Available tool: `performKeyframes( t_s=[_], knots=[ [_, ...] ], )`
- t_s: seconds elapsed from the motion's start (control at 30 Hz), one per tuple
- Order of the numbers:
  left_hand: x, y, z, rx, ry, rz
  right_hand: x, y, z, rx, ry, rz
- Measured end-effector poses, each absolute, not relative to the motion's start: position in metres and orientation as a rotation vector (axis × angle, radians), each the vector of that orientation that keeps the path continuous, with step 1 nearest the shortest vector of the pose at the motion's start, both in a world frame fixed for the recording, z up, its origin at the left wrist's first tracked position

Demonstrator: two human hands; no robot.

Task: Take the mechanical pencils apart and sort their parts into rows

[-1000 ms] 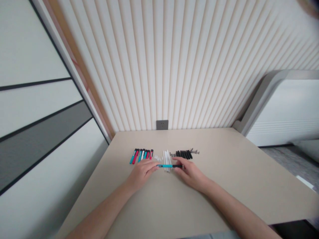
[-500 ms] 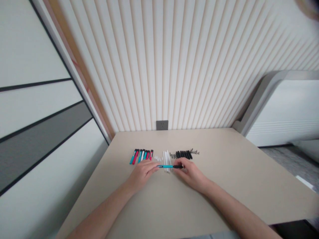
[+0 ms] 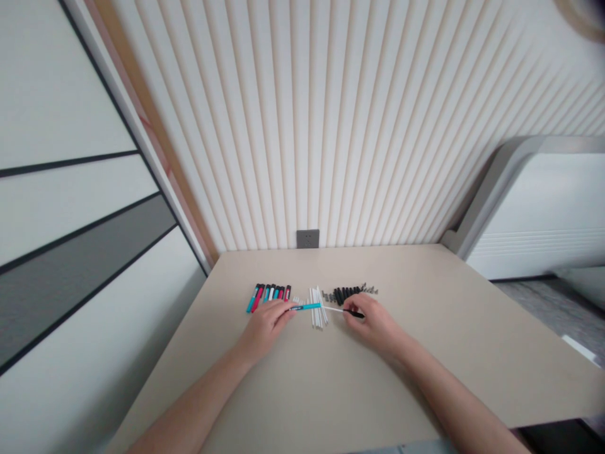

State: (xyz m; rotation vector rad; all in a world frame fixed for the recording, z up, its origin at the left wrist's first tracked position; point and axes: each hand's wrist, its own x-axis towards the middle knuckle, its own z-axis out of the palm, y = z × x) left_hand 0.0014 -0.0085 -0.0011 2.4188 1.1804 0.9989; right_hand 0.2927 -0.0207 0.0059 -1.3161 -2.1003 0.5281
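Note:
My left hand [image 3: 267, 325] pinches a turquoise pen barrel [image 3: 309, 306] by its left end, holding it level above the table. In my right hand [image 3: 371, 318] is a black pen grip section [image 3: 353, 313], with a thin white refill [image 3: 333, 309] reaching left from it to the barrel's open end. Below the barrel lies a bundle of white refills [image 3: 317, 318]. Just behind my right hand is a row of black grip sections [image 3: 345, 294]. Beyond my left hand lie turquoise, red and white pen barrels [image 3: 265, 296] with dark ends.
Small springs [image 3: 329, 296] lie between the refills and the black pieces. More little metallic parts [image 3: 371, 289] are at the row's right. Tiny clear pieces [image 3: 297, 300] sit left of the refills. A wall socket [image 3: 308, 238] is behind the beige table [image 3: 293, 391].
The black grip section has come away from the turquoise barrel as my right hand moved right, exposing the white refill between them. My left hand shifted slightly left with the barrel.

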Motion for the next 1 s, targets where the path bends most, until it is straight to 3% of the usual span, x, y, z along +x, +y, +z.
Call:
performKeyframes(
  t_s=[0.6, 1.0],
  knots=[
    [0.006, -0.012, -0.003, 2.281, 1.169, 0.937, 0.307, -0.02, 0.013, -1.536, -2.307, 0.458],
    [0.014, -0.023, 0.005, 2.346, 0.957, 0.922, 0.264, -0.038, 0.01, -1.045, -2.296, 0.759]
  ],
)
